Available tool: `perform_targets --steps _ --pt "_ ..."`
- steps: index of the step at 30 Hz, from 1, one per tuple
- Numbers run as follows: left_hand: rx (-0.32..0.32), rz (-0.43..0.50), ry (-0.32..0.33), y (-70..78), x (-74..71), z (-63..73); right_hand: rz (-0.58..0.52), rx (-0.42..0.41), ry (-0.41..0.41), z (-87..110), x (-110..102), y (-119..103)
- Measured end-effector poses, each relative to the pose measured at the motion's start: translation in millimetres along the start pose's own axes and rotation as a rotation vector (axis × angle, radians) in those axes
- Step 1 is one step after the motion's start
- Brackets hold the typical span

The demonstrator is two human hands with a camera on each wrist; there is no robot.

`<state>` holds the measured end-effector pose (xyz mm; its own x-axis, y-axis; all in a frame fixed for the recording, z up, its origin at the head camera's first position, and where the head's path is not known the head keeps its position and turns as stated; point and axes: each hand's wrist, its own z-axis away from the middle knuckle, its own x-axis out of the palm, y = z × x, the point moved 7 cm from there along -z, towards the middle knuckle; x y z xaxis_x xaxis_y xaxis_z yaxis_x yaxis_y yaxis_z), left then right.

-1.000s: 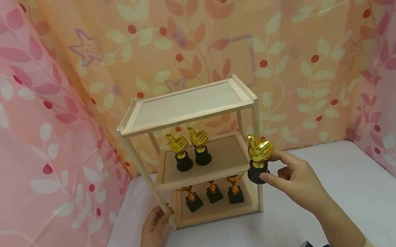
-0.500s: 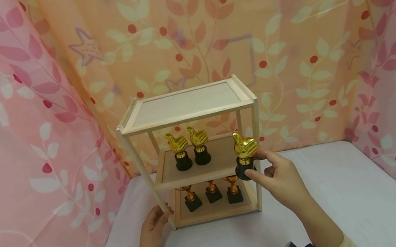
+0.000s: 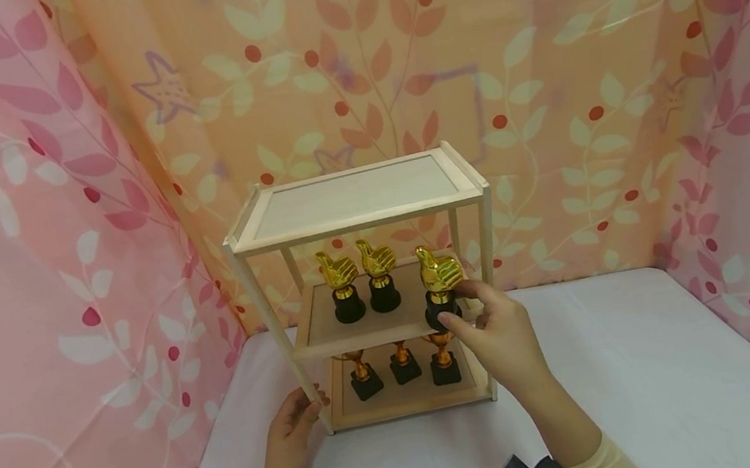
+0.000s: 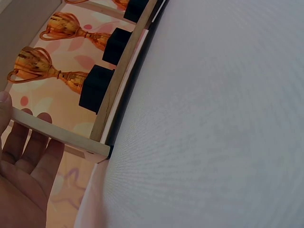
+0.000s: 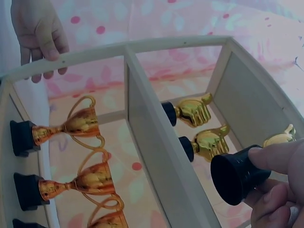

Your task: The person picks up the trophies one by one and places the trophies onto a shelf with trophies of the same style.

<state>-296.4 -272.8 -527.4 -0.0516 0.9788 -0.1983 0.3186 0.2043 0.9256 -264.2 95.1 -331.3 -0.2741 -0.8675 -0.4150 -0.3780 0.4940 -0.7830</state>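
Note:
My right hand (image 3: 502,337) pinches the black base of a gold thumbs-up trophy (image 3: 439,274), held upright at the right front of the middle shelf (image 3: 366,330). In the right wrist view the underside of that trophy's base (image 5: 228,178) shows, apart from the shelf board. Two matching thumbs-up trophies (image 3: 349,306) stand farther left on the same shelf. Down at the lower left, my left hand (image 3: 288,429) grips the front left post (image 3: 263,304) of the wooden rack; the left wrist view shows thumb and fingers on either side of the post (image 4: 57,132).
On the bottom shelf stand three bronze-coloured cup trophies (image 3: 445,367) with black square bases. The rack's top panel (image 3: 356,195) bears nothing. White cloth (image 3: 619,360) covers the table, and floral curtains (image 3: 535,47) surround it.
My right hand has carried the thumbs-up trophy leftward from outside the rack's right post to the middle shelf's right front. The left hand stays on its post.

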Motion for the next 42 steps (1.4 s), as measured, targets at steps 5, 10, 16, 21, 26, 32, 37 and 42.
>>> perform_targets --steps 5,10,16,21,26,32,37,42 --pt "0.006 0.013 -0.004 3.0 -0.6 -1.6 -0.030 0.039 -0.001 -3.8 13 -2" --pt "0.024 0.003 -0.010 4.7 0.0 -2.7 -0.059 0.059 0.007 -8.0 24 -1" --pt "0.006 0.000 -0.002 1.5 0.1 -2.3 -0.030 0.090 0.040 -14.2 31 4" --pt "-0.006 0.006 -0.002 0.1 0.3 -2.0 -0.018 0.114 0.056 -19.7 34 7" --pt "-0.011 0.021 0.001 -1.1 2.0 -1.0 -0.006 0.117 0.061 -23.0 35 8" --pt "-0.025 0.009 0.011 -1.6 0.4 0.4 0.021 0.136 0.045 -25.9 35 6" --pt "-0.014 0.011 0.000 -2.1 0.0 0.4 0.033 0.142 0.044 -28.4 36 6" --pt "0.004 0.036 -0.010 -1.1 0.2 0.0 0.058 0.154 0.042 -30.0 37 7"
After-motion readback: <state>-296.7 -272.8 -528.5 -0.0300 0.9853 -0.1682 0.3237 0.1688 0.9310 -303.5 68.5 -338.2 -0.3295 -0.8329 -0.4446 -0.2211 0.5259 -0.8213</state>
